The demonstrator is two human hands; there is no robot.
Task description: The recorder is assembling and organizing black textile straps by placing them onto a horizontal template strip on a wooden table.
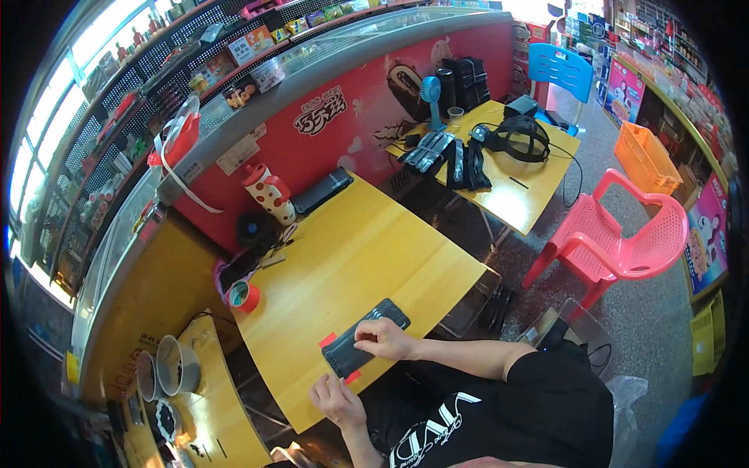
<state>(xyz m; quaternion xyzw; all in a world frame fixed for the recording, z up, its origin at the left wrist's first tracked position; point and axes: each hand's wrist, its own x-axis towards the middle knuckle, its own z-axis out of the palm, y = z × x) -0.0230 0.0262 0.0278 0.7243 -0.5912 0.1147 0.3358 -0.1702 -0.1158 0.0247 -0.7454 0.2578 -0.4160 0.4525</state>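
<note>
A flat, dark oblong piece that looks like leather point(395, 312) lies slantwise near the front edge of the yellow wooden table, a row of light marks at its far end. Red tape point(328, 340) shows at its left side, and another red strip point(353, 377) at its near end. Above the middle of the piece, my right hand point(386, 340) is closed in a pinch; whatever is between the fingertips is too small to make out. My left hand point(340, 402) is beside the near end, at the table edge, its fingers curled together with their contents unclear.
Toward the far left of the table point(374, 226) stand a roll of red tape point(244, 296), a dotted tumbler point(269, 193) and a black case point(324, 189). A second table point(511, 204) holds a headset and a blue fan. A pink chair point(616, 234) stands right.
</note>
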